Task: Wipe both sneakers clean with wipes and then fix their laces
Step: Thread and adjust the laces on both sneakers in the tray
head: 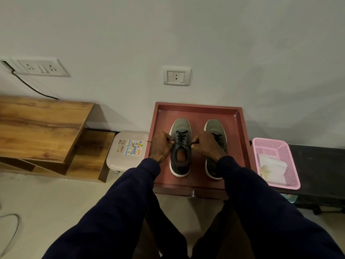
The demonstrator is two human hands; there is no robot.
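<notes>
Both hands' grip on left sneaker laces, mid-tray

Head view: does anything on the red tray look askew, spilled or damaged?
Nothing stands out. Both sneakers stand upright side by side on the red tray. The left hand and right hand each pull a lace end of the left-side sneaker.
</notes>
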